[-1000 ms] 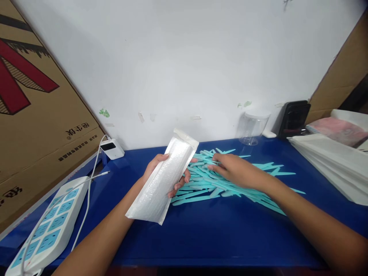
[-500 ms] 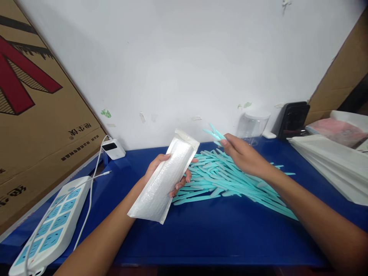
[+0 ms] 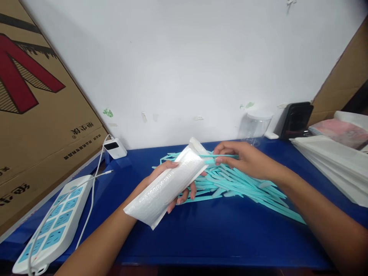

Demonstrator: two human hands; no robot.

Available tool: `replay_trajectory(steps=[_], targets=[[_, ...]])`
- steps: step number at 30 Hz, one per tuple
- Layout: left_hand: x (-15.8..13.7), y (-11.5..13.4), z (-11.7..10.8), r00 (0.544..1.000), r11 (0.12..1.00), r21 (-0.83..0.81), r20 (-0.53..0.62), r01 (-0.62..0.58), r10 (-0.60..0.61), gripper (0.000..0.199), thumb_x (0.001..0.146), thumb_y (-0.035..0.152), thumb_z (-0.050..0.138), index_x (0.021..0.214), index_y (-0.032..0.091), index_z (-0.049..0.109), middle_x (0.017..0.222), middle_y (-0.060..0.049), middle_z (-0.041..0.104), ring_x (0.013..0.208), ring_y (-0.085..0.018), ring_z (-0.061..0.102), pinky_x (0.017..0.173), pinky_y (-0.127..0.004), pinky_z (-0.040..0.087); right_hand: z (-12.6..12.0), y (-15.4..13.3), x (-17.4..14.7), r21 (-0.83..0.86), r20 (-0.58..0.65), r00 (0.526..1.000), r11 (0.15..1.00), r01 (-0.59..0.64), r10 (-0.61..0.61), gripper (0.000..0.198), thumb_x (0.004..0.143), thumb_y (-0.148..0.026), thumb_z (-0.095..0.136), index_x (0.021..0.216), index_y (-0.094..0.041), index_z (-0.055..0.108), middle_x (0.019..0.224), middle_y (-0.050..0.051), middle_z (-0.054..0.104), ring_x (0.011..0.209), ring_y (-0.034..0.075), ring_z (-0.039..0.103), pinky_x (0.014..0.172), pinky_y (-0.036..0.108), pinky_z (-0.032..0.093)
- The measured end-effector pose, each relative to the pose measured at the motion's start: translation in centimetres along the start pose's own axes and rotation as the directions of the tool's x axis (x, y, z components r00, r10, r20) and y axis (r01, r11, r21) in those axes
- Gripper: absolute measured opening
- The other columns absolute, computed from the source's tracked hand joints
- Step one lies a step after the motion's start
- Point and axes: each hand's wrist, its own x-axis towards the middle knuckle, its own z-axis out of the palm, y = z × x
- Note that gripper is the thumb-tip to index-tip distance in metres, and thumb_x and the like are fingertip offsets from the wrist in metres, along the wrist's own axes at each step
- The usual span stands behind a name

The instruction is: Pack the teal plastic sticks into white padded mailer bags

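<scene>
My left hand (image 3: 161, 171) is closed around a white bubble mailer (image 3: 169, 184), thumb on its face and fingers behind. The mailer tilts up to the right, with its flap end toward my right hand (image 3: 243, 158). Between my right thumb and fingers are a few slim teal sticks (image 3: 211, 161), shaped like eyebrow razors. Their far ends meet the mailer's mouth; how deep they reach inside is hidden. Beneath both hands lies a loose pile of the same teal sticks (image 3: 238, 188), partly covered by the mailer and my right hand.
A white power strip (image 3: 64, 222) with cables lies left on the blue table (image 3: 201, 234), near a small white device (image 3: 115, 148) and a large cardboard box (image 3: 57, 126). A clear jar (image 3: 257, 128), a black object (image 3: 296, 119) and stacked white mailers (image 3: 336, 165) stand right.
My right hand has moved left and down, bringing the teal sticks from above the pile to the mailer's mouth. The mailer has tipped further toward the right.
</scene>
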Motion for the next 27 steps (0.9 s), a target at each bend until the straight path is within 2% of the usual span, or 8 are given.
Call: replay_trajectory(steps=[6, 9, 12, 17, 20, 22, 25, 27], targets=[[0.4, -1.0, 0.3, 0.996, 0.996, 0.024, -0.001, 0.089, -0.089, 0.076, 0.091, 0.064, 0.045, 0.144, 0.010, 0.048, 0.109, -0.020, 0.067, 0.076, -0.025, 0.066, 0.051, -0.037, 0.061, 0.6, -1.4, -0.4, -0.075, 0.055, 0.996, 0.994, 0.075, -0.071, 0.028, 0.095, -0.048, 0.063, 0.092, -0.024, 0.075, 0.094, 0.006, 0.075, 0.082, 0.022, 0.067, 0.068, 0.032, 0.048], [0.7, -1.3, 0.3, 0.992, 0.991, 0.053, -0.005, 0.126, -0.126, 0.072, 0.091, 0.067, 0.043, 0.132, 0.009, 0.058, 0.109, -0.020, 0.066, 0.075, -0.025, 0.066, 0.051, -0.036, 0.062, 1.3, -2.1, -0.7, -0.072, 0.068, 0.994, 0.993, 0.094, -0.089, 0.024, 0.098, -0.042, 0.058, 0.102, -0.025, 0.074, 0.099, 0.006, 0.076, 0.087, 0.023, 0.067, 0.074, 0.034, 0.050], [0.7, -1.4, 0.5, 0.991, 0.986, 0.094, -0.026, 0.135, -0.133, 0.071, 0.091, 0.068, 0.040, 0.119, 0.008, 0.064, 0.106, -0.019, 0.066, 0.074, -0.023, 0.064, 0.048, -0.033, 0.060, 1.8, -2.5, -1.0, -0.021, 0.097, 0.991, 0.996, 0.090, -0.087, 0.023, 0.098, -0.035, 0.055, 0.116, -0.027, 0.067, 0.103, 0.005, 0.076, 0.093, 0.023, 0.068, 0.079, 0.034, 0.052], [0.7, -1.3, 1.2, 0.992, 0.984, 0.127, -0.025, 0.122, -0.120, 0.073, 0.091, 0.068, 0.039, 0.119, 0.006, 0.065, 0.098, -0.018, 0.067, 0.071, -0.023, 0.062, 0.043, -0.031, 0.057, 2.8, -2.8, -1.2, -0.004, 0.067, 0.988, 0.990, 0.139, -0.138, 0.017, 0.094, -0.022, 0.055, 0.103, -0.027, 0.069, 0.108, 0.004, 0.074, 0.097, 0.022, 0.068, 0.078, 0.032, 0.053], [0.8, -1.5, 0.9, 0.995, 0.991, 0.088, -0.033, 0.099, -0.096, 0.074, 0.089, 0.068, 0.043, 0.126, 0.006, 0.061, 0.101, -0.018, 0.066, 0.072, -0.023, 0.063, 0.043, -0.030, 0.056, 3.2, -3.1, -1.4, 0.043, -0.052, 0.986, 0.986, 0.164, -0.161, 0.015, 0.090, -0.019, 0.057, 0.097, -0.026, 0.069, 0.105, 0.004, 0.075, 0.097, 0.023, 0.069, 0.080, 0.035, 0.056], [0.9, -1.5, 0.5, 0.998, 0.997, 0.048, -0.020, 0.064, -0.063, 0.077, 0.085, 0.066, 0.050, 0.135, 0.008, 0.055, 0.102, -0.018, 0.066, 0.071, -0.023, 0.063, 0.043, -0.029, 0.055, 3.2, -3.2, -1.5, 0.097, -0.195, 0.959, 0.969, 0.228, -0.206, 0.012, 0.091, -0.022, 0.060, 0.097, -0.025, 0.069, 0.109, 0.006, 0.076, 0.103, 0.026, 0.069, 0.088, 0.040, 0.057], [0.8, -1.0, 0.4, 1.000, 1.000, -0.005, 0.027, -0.014, 0.014, 0.086, 0.079, 0.059, 0.059, 0.149, 0.013, 0.043, 0.099, -0.015, 0.065, 0.064, -0.021, 0.061, 0.041, -0.029, 0.053, 2.9, -3.1, -1.6, 0.078, -0.468, 0.854, 0.952, 0.297, -0.228, 0.009, 0.095, -0.030, 0.061, 0.096, -0.025, 0.069, 0.110, 0.008, 0.076, 0.105, 0.029, 0.070, 0.094, 0.046, 0.056], [0.1, -0.3, 1.0, 0.994, 0.994, 0.007, 0.027, -0.110, 0.110, 0.090, 0.076, 0.055, 0.061, 0.153, 0.016, 0.038, 0.096, -0.013, 0.065, 0.059, -0.019, 0.059, 0.039, -0.027, 0.050, 2.6, -2.9, -1.4, 0.003, -0.619, 0.761, 0.968, 0.251, -0.195, 0.012, 0.097, -0.034, 0.061, 0.093, -0.026, 0.068, 0.103, 0.009, 0.075, 0.100, 0.029, 0.071, 0.092, 0.046, 0.057]])
